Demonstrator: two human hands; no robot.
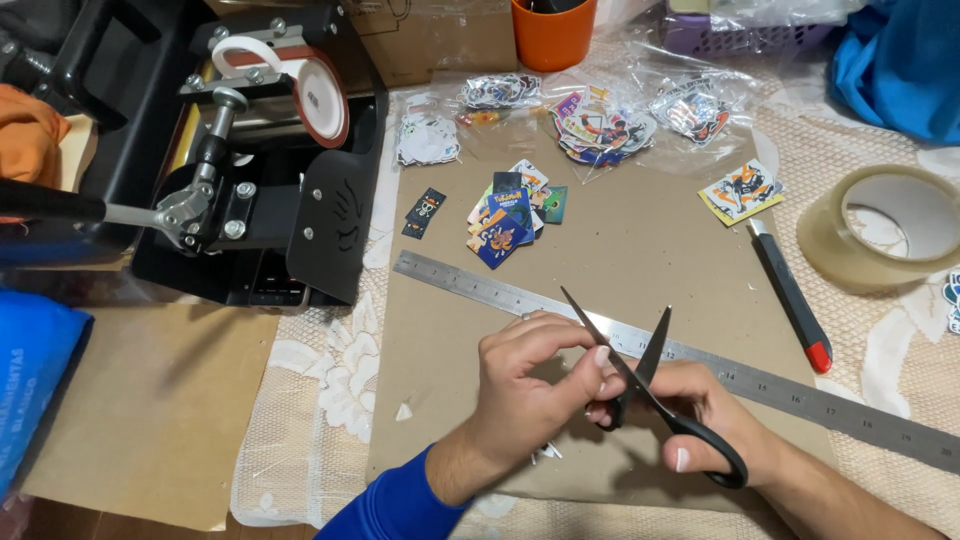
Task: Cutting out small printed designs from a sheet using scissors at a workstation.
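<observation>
While your right hand (715, 415) grips open black scissors (650, 385), your left hand (530, 385) pinches something hidden, perhaps a sticker. Colourful stickers (510, 215) lie on cardboard (640, 250); more sit in clear bags (600, 125). An orange cup (552, 38) holds something dark.

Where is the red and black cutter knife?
In the head view, the cutter knife lies on the right side of the cardboard sheet, between the metal ruler and the tape roll, above the right hand.
</observation>
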